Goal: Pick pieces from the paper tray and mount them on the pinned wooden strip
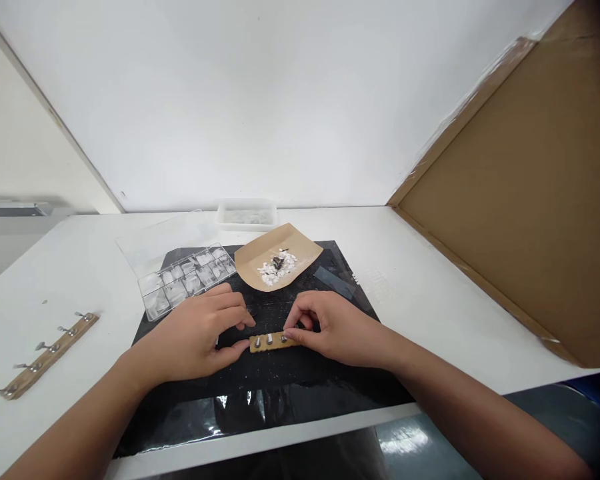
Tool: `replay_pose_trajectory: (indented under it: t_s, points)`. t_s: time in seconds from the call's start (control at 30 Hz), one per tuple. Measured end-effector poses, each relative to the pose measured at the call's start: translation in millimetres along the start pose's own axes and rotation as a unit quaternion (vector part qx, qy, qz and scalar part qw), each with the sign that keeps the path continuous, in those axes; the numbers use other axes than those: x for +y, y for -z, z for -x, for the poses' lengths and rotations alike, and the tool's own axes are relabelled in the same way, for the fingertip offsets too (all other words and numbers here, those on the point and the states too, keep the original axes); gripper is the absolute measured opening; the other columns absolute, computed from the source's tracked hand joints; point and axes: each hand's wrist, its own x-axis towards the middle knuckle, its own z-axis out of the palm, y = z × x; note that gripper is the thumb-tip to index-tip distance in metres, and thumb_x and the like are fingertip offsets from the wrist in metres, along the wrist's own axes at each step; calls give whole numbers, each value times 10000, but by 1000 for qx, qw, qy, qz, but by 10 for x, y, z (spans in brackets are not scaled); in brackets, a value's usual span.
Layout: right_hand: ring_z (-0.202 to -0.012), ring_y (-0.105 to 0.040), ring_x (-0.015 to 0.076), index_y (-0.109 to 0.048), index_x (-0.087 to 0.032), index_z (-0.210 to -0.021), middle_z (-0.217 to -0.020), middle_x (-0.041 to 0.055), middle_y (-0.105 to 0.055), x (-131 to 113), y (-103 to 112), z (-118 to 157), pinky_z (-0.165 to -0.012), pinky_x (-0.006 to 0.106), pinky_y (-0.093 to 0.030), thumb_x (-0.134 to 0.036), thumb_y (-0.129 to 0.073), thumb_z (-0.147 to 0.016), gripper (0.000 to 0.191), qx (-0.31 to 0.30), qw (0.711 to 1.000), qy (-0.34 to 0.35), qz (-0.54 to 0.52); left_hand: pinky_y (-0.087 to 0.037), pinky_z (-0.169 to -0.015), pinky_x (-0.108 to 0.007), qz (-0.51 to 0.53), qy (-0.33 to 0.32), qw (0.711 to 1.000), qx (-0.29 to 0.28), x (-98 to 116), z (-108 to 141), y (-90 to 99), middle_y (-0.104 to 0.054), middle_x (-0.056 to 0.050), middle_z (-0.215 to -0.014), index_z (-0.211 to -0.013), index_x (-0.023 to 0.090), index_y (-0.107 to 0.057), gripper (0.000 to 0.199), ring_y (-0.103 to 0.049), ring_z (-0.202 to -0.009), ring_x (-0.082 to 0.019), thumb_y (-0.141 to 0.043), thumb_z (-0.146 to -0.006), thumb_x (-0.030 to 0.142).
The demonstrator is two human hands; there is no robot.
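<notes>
A short tan strip (263, 347) with several metal pegs lies on the black mat (260, 373) in front of me. A small white piece (269, 338) shows at one peg. The thumb of my left hand (207, 330) touches the strip's left end, while its index finger is bent and apart from the thumb. Over the strip's right part, my right hand (330, 327) has thumb and index finger pinched together beside a metal peg (283, 339). What lies between those fingertips is hidden.
A clear compartment box (166, 283) of translucent nail tips stands behind my left hand. Beside it is a brown paper tray (307, 250) with white bits. Another pegged strip (47, 359) lies at left. A white container (247, 217) stands at the back, a cardboard panel (520, 193) at right.
</notes>
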Motion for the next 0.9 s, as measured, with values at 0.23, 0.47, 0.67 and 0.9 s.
replay_pose_trajectory:
  t_s: [0.23,0.47,0.67,0.9]
  points:
    - [-671,-554,123,-783,-215,-889,-740,-24,-600,-42,21,-11,-623,274,-410,-265,-768,-874,54,6,1000,-7,10,-498,-785,-360,-3,-2,1000,-3,-3,3,6,-694,-60,-1006,-1105,221,-693,193,-603,-914,-229,-651,-917,229]
    - [-690,-563,134,-794,-216,-865,-748,-6,-618,-15,16,-19,-644,273,-410,-265,-751,-869,65,17,1000,13,5,-506,-787,-364,-6,4,1000,-4,-8,-3,8,-695,-62,-1004,-1094,221,-698,190,-605,-918,-231,-663,-907,230]
    - [-711,-581,138,-785,-212,-867,-776,3,-637,-31,58,7,-660,271,-428,-283,-726,-898,98,20,999,34,2,-509,-789,-368,-11,6,1000,-1,-28,14,11,-699,-60,-1015,-1105,230,-699,201,-607,-931,-236,-659,-908,232]
    - [-722,-586,137,-786,-217,-849,-776,-1,-643,-50,37,8,-680,273,-435,-260,-765,-877,56,4,999,43,17,-504,-782,-362,-11,4,1000,1,-30,16,9,-698,-62,-1010,-1107,230,-700,206,-608,-924,-235,-659,-906,231]
